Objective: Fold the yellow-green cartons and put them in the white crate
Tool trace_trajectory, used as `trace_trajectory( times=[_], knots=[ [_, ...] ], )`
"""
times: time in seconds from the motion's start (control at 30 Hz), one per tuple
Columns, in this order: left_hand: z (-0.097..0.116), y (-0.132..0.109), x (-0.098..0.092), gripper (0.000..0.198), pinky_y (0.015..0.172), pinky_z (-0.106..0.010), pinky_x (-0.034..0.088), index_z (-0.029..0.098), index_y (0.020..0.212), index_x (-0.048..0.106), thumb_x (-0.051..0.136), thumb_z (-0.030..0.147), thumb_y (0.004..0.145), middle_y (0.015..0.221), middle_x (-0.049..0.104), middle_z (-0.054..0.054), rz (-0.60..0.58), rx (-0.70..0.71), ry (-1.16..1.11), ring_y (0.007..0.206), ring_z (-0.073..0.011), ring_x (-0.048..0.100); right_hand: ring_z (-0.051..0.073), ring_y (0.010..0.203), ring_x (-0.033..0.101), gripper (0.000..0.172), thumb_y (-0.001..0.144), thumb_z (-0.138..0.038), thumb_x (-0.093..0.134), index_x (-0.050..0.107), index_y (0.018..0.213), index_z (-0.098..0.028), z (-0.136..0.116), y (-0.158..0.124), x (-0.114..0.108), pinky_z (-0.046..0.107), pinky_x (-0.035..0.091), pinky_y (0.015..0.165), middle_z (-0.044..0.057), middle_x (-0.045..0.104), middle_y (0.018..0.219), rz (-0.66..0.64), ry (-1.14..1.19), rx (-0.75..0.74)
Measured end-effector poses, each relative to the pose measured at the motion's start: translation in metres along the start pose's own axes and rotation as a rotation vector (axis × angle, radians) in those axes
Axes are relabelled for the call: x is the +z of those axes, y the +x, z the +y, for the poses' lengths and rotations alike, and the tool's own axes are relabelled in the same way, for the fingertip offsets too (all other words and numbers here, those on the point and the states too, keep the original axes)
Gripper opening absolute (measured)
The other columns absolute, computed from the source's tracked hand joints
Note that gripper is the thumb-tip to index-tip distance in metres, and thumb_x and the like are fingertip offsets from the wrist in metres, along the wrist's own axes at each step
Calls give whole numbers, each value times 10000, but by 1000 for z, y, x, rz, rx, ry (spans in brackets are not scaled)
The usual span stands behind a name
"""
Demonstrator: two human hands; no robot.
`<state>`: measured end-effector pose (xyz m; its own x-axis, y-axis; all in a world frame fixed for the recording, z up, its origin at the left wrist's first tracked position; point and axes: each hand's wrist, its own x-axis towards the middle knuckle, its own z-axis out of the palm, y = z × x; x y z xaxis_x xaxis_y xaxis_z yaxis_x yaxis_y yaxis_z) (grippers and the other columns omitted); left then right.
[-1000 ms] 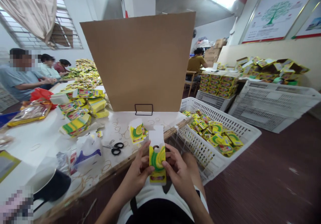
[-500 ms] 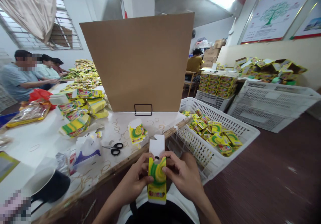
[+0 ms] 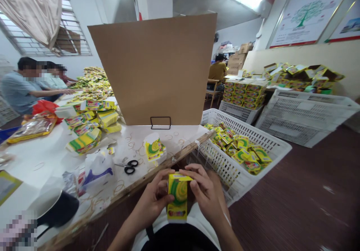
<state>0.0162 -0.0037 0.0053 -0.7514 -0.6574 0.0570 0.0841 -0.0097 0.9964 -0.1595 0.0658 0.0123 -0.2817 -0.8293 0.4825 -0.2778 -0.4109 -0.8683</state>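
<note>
A small yellow and green printed carton (image 3: 177, 200) stands upright in front of my lap, its swirl side facing me. My left hand (image 3: 154, 194) grips it by the left side, thumb on the front. At the top edge, the fingers of my right hand (image 3: 205, 189) press on the folded-over flap, with the thumb near the flap's right end. The inside of the carton is hidden. On the table beyond lie a little stack of flat printed cartons (image 3: 153, 149) and black-handled scissors (image 3: 131, 166).
To the right, a white plastic crate (image 3: 247, 183) holds many filled cartons. A large cardboard sheet (image 3: 157, 71) stands on the table. At left are piled carton bundles (image 3: 84, 140), a dark mug (image 3: 57, 209) and a plastic bag (image 3: 97, 170). Other people sit farther back.
The carton's white top flap, which stood up, is now folded down over the opening. My right hand has shifted from the carton's side up to its top.
</note>
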Motion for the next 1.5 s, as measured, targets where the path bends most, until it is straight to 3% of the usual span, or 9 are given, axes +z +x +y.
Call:
trace_trajectory(
  times=[0.17,0.4,0.73,0.97,1.13,1.23,1.33,1.43,1.5],
  knots=[
    [-1,-1,0,519,753,-302,503,232,1299,416,596,217,813,895,656,-39,102,6,196,777,-181,633,147,534,501,339,756,-298,648,663,1092,-249,-5,2,-1,244,402,499,-31,574,607,-107,-100,235],
    [4,-1,5,566,815,-311,497,221,1360,356,535,160,827,987,663,-71,42,2,269,836,-181,627,117,453,431,362,744,-181,596,511,1093,-222,19,-7,16,217,324,461,-99,472,506,-53,-93,286],
    [7,0,9,583,799,-302,501,214,1357,371,561,156,809,968,672,-68,43,15,235,824,-183,632,116,436,425,339,745,-211,617,520,1069,-238,22,-9,21,214,316,430,-82,519,532,23,-84,284],
    [4,2,2,615,748,-332,503,209,1316,398,663,210,761,851,678,-48,56,-5,-20,772,-205,648,141,625,534,286,841,-248,558,597,1124,-229,13,-4,11,244,433,592,-17,575,715,-38,-93,147],
    [2,7,5,575,781,-368,514,211,1310,429,644,220,777,1004,700,-100,69,8,31,885,-253,664,173,705,622,223,802,-306,624,602,1007,-220,20,-3,8,280,507,622,29,671,863,-27,213,320],
    [3,20,-8,448,1006,-427,394,220,1237,544,610,240,794,1245,609,-110,251,154,282,1185,-284,525,173,686,648,300,717,-331,714,572,958,-224,32,3,-9,282,528,615,2,666,789,347,330,361],
    [0,41,-38,523,1116,-458,229,241,1303,476,594,245,793,1384,493,-77,487,287,644,1323,-260,373,166,940,643,482,652,-326,766,508,1056,-270,41,12,-30,317,494,863,-3,666,996,763,491,264],
    [-9,61,-71,606,1112,-493,235,171,1349,406,587,267,779,1449,403,-121,488,200,1015,1362,-280,304,176,1062,600,523,625,-331,791,527,1070,-257,45,12,-31,340,437,953,16,667,1064,707,591,311],
    [-15,68,-86,479,1051,-492,339,144,1242,540,575,282,785,1317,558,-145,437,132,1069,1263,-311,457,184,979,634,459,648,-356,780,574,1038,-228,48,7,-20,336,472,886,33,686,1023,561,606,412]
  ],
)
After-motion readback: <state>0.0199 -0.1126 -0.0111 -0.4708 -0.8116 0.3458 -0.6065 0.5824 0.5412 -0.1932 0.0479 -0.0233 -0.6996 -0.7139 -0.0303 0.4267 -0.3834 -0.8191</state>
